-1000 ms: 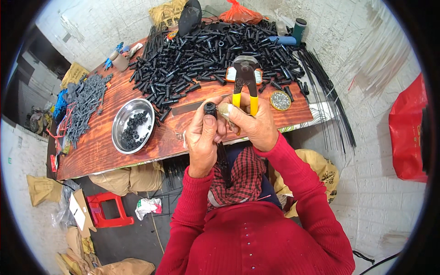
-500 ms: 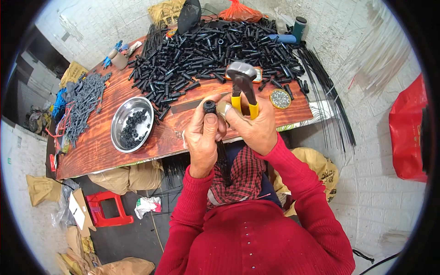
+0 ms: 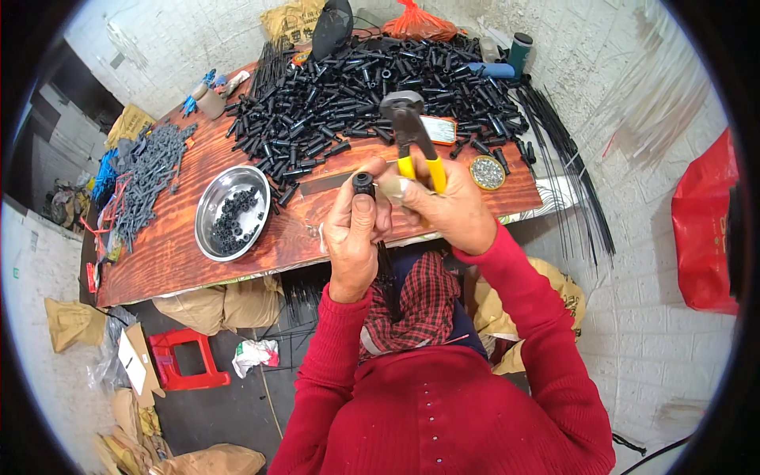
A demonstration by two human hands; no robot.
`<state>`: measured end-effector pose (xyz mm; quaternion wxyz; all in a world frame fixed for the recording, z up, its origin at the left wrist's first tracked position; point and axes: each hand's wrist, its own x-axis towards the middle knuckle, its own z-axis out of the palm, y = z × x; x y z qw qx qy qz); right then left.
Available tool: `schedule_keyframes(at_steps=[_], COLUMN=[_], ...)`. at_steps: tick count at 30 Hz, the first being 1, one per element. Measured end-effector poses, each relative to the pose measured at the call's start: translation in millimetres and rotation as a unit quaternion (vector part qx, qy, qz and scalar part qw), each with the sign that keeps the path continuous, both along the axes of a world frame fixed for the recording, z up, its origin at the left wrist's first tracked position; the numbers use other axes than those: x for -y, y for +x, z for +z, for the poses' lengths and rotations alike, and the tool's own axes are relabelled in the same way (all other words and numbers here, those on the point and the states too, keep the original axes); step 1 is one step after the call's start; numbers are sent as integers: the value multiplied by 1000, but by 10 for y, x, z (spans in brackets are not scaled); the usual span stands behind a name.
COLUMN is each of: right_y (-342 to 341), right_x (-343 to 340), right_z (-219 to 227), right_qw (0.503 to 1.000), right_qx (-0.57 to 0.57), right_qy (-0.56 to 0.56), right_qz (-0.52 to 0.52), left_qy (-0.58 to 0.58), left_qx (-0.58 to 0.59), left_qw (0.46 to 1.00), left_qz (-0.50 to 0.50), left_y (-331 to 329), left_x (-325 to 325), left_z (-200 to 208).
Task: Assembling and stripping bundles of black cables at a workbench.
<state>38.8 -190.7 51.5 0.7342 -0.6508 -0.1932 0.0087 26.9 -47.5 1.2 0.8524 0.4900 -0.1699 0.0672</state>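
At my wooden desk [image 3: 182, 253], my left hand [image 3: 354, 237] pinched one small black plastic fitting [image 3: 363, 184] between thumb and fingers, held above the desk's near edge. My right hand [image 3: 447, 210] was closed around one pair of yellow-handled pincers [image 3: 412, 134], the steel head raised beyond my knuckles. One round steel bowl [image 3: 229, 214] of small black rings sat to the left; one heap of black tubes [image 3: 356, 87], too many to count, covered the far side.

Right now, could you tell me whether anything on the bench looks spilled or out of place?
Nothing looks spilled. The black parts lie in one loose heap, and the thin rods overhang the table's right edge, some drooping towards the floor.
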Motion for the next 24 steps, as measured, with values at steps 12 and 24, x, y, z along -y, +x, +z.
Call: schedule_keyframes(at_steps=[12, 24], right_y=[-34, 95], right_x=[573, 591], right_z=[166, 394], right_qw=[932, 895], right_qx=[-104, -185], right_qy=[-283, -279], right_qz=[199, 295], left_qy=[21, 30], left_qx=[38, 19], left_qw=[999, 999], left_qz=[16, 25], left_y=[68, 19], left_x=[-20, -29], left_z=[-36, 2])
